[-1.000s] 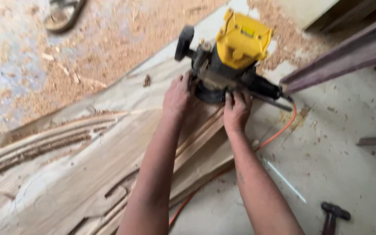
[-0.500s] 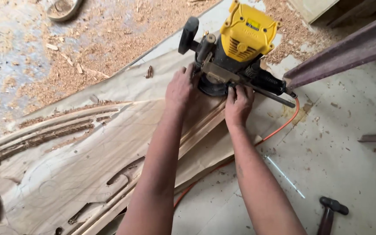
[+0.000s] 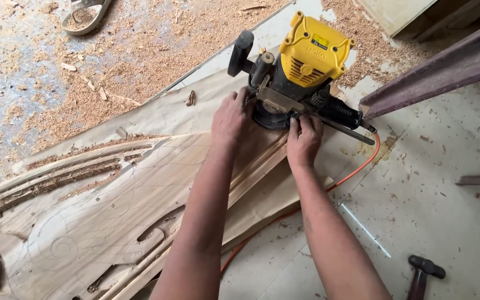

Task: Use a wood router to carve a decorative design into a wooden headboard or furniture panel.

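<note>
tool: yellow-topped black router, upright on the far end of the carved wooden panel, tilted slightly away from the camera
left hand: fingers pressed flat on the router's base at its left side, palm on the wood; not wrapped round anything
right hand: fingers curled onto the base edge at the right, just below the side handle; pressing, not a full clamp
far knob: black, sticks up left of the motor housing, untouched
panel: pale wood, curved grooves and scroll cut-outs, runs from lower left up to the router
cord: orange, leaves the router's right side, loops under the panel
surroundings: sawdust on the floor upper left, sandal at top edge, dark hammer lower right, dark beam upper right
</note>
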